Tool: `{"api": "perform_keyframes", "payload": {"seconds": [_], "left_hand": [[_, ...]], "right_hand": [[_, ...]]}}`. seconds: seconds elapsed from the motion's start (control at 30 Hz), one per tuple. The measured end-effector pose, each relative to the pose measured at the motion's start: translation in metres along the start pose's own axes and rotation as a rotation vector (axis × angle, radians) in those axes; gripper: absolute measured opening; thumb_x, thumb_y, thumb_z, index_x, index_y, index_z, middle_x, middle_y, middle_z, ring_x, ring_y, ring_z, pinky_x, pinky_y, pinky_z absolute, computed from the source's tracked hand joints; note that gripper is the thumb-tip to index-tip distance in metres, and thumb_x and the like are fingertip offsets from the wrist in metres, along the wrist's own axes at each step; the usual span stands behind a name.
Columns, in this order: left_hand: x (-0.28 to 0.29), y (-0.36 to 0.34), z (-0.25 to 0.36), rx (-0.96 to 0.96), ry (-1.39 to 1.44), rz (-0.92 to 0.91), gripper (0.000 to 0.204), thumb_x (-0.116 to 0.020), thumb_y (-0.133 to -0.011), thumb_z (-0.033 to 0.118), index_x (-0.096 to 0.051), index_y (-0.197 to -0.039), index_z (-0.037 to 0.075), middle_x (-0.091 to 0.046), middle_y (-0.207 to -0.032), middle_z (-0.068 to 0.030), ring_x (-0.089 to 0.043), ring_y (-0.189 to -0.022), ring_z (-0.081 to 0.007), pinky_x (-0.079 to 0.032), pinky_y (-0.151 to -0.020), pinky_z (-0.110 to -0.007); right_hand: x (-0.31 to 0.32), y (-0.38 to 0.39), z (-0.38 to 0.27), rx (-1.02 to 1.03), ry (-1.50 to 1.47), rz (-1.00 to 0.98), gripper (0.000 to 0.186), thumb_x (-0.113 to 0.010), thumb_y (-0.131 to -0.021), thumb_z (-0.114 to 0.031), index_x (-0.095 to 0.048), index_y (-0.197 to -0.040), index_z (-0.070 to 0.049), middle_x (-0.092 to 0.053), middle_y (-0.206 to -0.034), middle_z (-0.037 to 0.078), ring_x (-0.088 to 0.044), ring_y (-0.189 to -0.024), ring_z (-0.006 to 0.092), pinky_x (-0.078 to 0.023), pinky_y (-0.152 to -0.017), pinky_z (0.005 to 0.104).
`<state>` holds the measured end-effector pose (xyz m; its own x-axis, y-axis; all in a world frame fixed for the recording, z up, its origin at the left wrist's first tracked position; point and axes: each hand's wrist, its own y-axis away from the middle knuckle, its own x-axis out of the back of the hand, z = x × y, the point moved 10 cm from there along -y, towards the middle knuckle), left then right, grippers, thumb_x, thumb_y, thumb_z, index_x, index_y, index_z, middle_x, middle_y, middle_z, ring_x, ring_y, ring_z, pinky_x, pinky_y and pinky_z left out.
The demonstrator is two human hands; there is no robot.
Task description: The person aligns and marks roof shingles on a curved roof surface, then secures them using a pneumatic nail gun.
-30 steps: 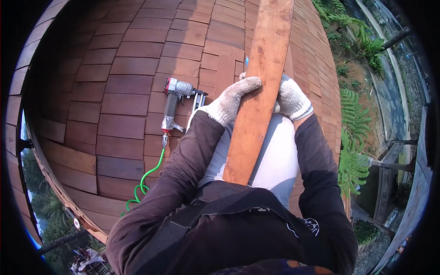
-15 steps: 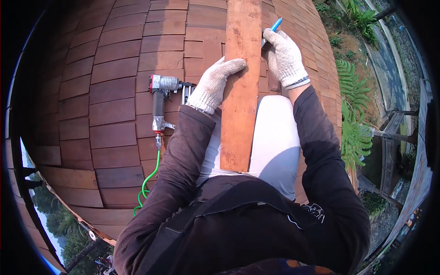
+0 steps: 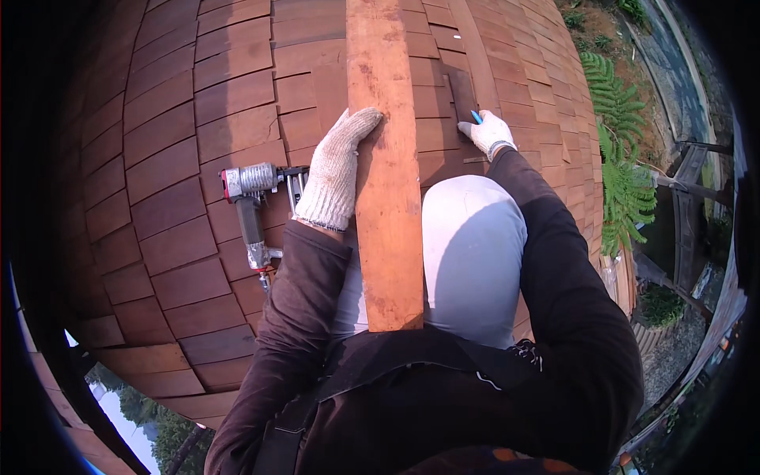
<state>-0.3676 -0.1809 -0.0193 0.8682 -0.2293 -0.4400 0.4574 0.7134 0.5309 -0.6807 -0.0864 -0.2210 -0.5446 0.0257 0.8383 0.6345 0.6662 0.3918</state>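
Long reddish rough-sawn wooden plank (image 3: 385,174) runs 12–6 o'clock over curved brown wood-shingle roof (image 3: 182,134). Left hand (image 3: 336,170), knit glove, flat, open, fingertips on plank's left edge. Right hand (image 3: 488,133) curled round a blue pencil (image 3: 476,117), at plank's 3 o'clock. Metal nail gun (image 3: 249,210) at 9 o'clock.

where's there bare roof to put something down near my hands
Bare shingles lie left of the long plank, above the nail gun. It is crowded between the nail gun and the left hand on the plank's edge. Right of the plank, the right hand with a blue pen fills the strip.
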Motion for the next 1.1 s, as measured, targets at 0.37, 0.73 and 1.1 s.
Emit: {"api": "perform_keyframes", "payload": {"seconds": [0.37, 0.73, 1.1], "left_hand": [[0.000, -0.003, -0.008, 0.057, 0.049, -0.047, 0.037, -0.068, -0.099, 0.022, -0.066, -0.130, 0.003, -0.072, -0.112, -0.0086, -0.071, -0.097, -0.0169, -0.060, -0.085, -0.034], [0.000, 0.003, 0.006, 0.002, 0.045, -0.006, 0.035, -0.068, -0.098, 0.021, -0.066, -0.128, 0.004, -0.072, -0.109, -0.0071, -0.071, -0.092, -0.0170, -0.059, -0.081, -0.032], [-0.002, 0.003, 0.008, 0.010, 0.074, -0.059, 0.042, -0.068, -0.098, 0.019, -0.061, -0.136, 0.002, -0.071, -0.110, -0.0081, -0.071, -0.094, -0.0178, -0.061, -0.080, -0.034]], "right_hand": [[-0.024, -0.009, 0.008, -0.177, -0.030, -0.128, 0.073, -0.086, -0.072, -0.041, -0.067, -0.126, 0.003, -0.070, -0.126, 0.029, -0.068, -0.121, 0.0401, -0.054, -0.102, 0.0439], [-0.019, 0.003, -0.023, -0.048, 0.152, -0.075, 0.056, -0.071, -0.079, -0.032, -0.065, -0.121, 0.004, -0.073, -0.115, 0.029, -0.071, -0.111, 0.0438, -0.055, -0.098, 0.0509], [-0.012, -0.002, -0.006, 0.003, 0.138, 0.026, 0.042, -0.058, -0.092, -0.032, -0.067, -0.116, 0.001, -0.074, -0.106, 0.030, -0.071, -0.108, 0.0460, -0.055, -0.094, 0.0545]]}}
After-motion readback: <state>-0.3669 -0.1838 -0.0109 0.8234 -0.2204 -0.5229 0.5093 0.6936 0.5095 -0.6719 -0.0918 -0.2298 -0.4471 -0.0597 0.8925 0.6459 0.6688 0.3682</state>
